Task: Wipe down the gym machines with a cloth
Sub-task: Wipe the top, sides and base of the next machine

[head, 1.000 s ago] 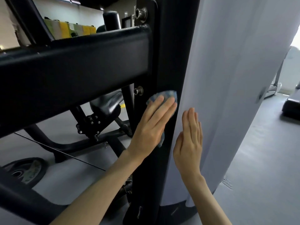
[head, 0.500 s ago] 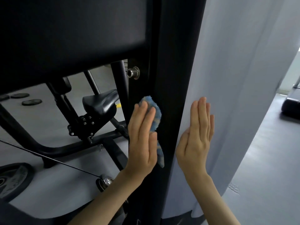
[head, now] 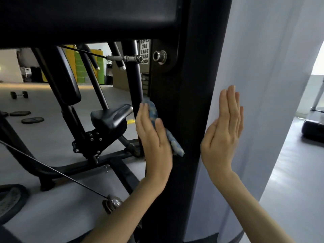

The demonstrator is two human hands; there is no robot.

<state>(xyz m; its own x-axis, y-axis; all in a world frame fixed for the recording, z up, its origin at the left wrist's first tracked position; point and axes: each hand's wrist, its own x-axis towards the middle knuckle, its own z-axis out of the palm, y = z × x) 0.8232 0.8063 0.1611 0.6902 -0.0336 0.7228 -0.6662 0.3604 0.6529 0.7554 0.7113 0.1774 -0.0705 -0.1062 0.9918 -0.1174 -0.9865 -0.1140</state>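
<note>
Cloth (head: pixel 152 111), blue and mottled, was pinned between the left hand (head: pixel 154 137) and the black upright post (head: pixel 190 106) of the gym machine. It sat on the post's left-facing side, below a steel bushing (head: pixel 159 57) bolted into the same post. The cloth's top end poked out above the fingertips and its lower tail stuck out past the heel of the palm toward the post's front edge. Left fingers were straight and together, thumb alongside, pressing flat on the cloth with nothing curled round it. The right hand (head: pixel 222 135) lay flat against the pale grey shroud panel (head: pixel 266 85) just right of the post, fingers straight and closed up side by side, holding nothing. The two hands sat at about the same height, with the post's front face between them. A thick black crossbeam (head: pixel 87 18) ran across the top of the view into the post. Behind the left hand was a black padded seat (head: pixel 110 118) on its bracket, with a back pad (head: pixel 69 83) above and left of it. A thin cable (head: pixel 52 171) ran diagonally down to a small pulley (head: pixel 111 204) near the left forearm. Weight plates (head: pixel 32 120) and a dumbbell (head: pixel 19 94) lay on the grey floor (head: pixel 52 137) far left. A dark machine base (head: pixel 313 128) was at the right edge, too cropped to identify.
</note>
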